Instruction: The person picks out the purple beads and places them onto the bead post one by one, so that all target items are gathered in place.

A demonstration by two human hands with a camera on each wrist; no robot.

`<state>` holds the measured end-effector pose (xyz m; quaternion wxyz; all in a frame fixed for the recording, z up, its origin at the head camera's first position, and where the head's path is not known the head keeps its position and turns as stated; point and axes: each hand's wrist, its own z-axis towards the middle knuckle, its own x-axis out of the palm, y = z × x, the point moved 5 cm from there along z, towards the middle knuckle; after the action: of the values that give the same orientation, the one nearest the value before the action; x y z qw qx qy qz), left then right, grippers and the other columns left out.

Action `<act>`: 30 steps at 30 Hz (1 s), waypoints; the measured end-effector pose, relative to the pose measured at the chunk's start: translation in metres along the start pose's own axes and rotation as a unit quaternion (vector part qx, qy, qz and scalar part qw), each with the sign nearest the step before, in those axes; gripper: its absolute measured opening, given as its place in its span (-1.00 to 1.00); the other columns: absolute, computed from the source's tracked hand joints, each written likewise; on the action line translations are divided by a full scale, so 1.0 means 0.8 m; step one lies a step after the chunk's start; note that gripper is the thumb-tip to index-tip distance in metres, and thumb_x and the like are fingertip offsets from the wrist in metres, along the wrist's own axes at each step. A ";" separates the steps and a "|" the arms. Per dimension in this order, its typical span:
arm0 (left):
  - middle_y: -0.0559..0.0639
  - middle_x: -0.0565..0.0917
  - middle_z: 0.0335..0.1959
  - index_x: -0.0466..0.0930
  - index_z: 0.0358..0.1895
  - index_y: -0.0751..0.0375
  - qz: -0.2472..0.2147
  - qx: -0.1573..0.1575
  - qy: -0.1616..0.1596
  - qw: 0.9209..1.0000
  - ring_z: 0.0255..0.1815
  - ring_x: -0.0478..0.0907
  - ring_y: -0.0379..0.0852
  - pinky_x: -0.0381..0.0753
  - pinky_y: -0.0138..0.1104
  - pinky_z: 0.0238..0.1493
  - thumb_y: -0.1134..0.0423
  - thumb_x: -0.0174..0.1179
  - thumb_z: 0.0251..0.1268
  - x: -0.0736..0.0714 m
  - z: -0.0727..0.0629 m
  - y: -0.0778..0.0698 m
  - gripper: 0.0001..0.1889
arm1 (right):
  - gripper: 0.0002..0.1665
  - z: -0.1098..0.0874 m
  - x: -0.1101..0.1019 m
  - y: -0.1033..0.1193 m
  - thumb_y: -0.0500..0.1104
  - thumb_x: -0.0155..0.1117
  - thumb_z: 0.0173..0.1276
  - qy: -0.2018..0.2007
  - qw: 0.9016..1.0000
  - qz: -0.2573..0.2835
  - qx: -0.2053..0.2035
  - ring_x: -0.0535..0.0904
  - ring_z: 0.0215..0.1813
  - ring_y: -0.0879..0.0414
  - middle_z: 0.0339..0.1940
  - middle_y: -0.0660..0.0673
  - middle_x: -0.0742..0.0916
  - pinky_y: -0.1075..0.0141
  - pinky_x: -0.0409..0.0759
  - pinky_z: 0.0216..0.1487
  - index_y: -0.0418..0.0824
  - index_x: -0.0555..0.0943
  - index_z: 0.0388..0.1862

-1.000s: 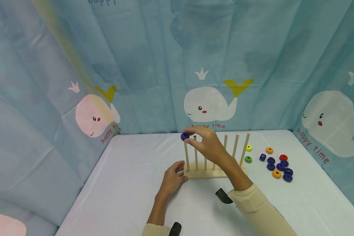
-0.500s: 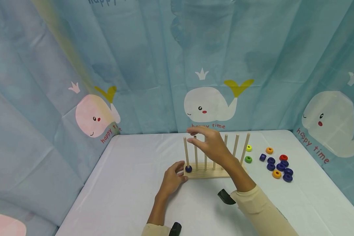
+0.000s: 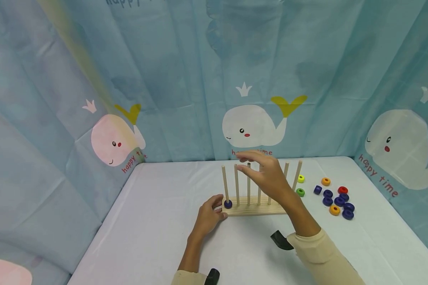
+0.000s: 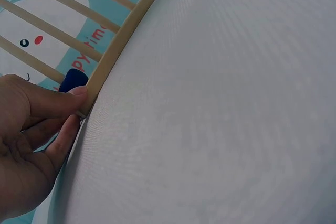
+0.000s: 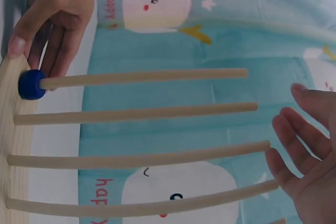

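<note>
A wooden peg rack [image 3: 251,211], a flat base with several upright dowels, stands on the white table. One dark blue bead [image 3: 228,204] sits at the bottom of its leftmost peg, and the left and right wrist views show it resting against the base. At the rack's left end my left hand [image 3: 207,215] pinches the base between thumb and fingers [image 4: 60,148]. My right hand [image 3: 268,176] is in the air by the tops of the middle pegs. Its fingers are spread and relaxed, with nothing between thumb and fingertips, and it hides part of the pegs behind it.
To the right of the rack lie several loose beads: dark blue ones [image 3: 339,202], a red bead [image 3: 342,190], orange beads [image 3: 325,181], a green bead [image 3: 300,192] and a yellow bead [image 3: 301,179]. A blue whale-print curtain [image 3: 185,99] hangs behind the table.
My right hand has let go of the blue bead, which dropped from the leftmost peg's top to its base. That hand has since moved to the right. My left hand stays put.
</note>
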<state>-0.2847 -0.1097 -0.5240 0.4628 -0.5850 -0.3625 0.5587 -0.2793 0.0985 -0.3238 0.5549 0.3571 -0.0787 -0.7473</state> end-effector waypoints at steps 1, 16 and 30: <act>0.29 0.57 0.41 0.49 0.46 0.34 0.002 0.000 -0.001 1.000 0.43 0.54 0.24 0.72 -0.38 0.30 0.60 0.40 0.18 0.000 0.000 0.000 -0.29 | -0.57 -0.002 -0.003 0.000 -0.29 0.54 0.36 -0.003 1.000 -0.001 0.000 0.73 0.06 0.09 0.07 -0.01 0.83 0.39 0.71 0.07 -0.15 0.76 0.20; 0.28 0.58 0.40 0.50 0.45 0.34 -0.003 -0.002 -0.006 1.000 0.42 0.54 0.23 0.73 -0.37 0.29 0.61 0.41 0.19 0.000 0.001 0.001 -0.30 | -0.58 -0.034 -0.044 -0.010 -0.36 0.53 0.33 -0.055 0.998 -0.006 0.028 0.72 0.04 0.07 0.05 -0.03 0.84 0.54 0.66 0.18 -0.16 0.78 0.16; 0.29 0.58 0.40 0.49 0.45 0.35 0.000 0.005 -0.004 1.000 0.42 0.54 0.24 0.72 -0.38 0.29 0.58 0.41 0.21 0.000 0.000 -0.001 -0.31 | -0.57 -0.061 -0.075 -0.024 -0.51 0.48 0.29 -0.094 0.995 -0.011 0.024 0.70 0.00 0.28 0.01 -0.15 0.83 0.56 0.68 0.14 -0.25 0.78 0.12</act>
<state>-0.2850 -0.1092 -0.5234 0.4640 -0.5810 -0.3613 0.5627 -0.2565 0.1728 -0.3425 0.5278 0.2992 -0.1444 -0.7817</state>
